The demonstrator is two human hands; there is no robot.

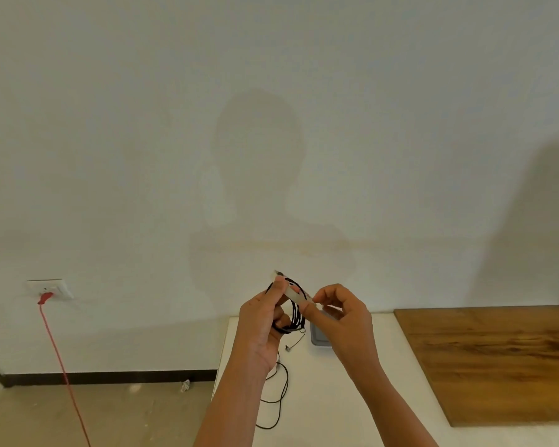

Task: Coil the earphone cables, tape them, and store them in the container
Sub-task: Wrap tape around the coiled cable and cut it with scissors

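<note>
Head view, left to right. A white wall socket carries a red plug, and its red cord drops to the floor. A small scrap of debris lies at the dark skirting.

The left hand is raised above the white desk. Its grip is closed on the coiled black earphone cable, with the thumb and fingers curled around the left side of the loop. The coil hangs in the air between the 2 hands, and 1 loose end dangles below it.

A strip of clear tape runs across the top of the coil, from the left fingertips to the right hand. The right grip is closed on the tape, pinching the strip's right end between thumb and forefinger.

A second black cable lies uncoiled on the desk below the left wrist. The grey container sits on the desk behind the hands, partly hidden by the right hand. A brown wooden board lies on the right part of the desk, against the wall.
</note>
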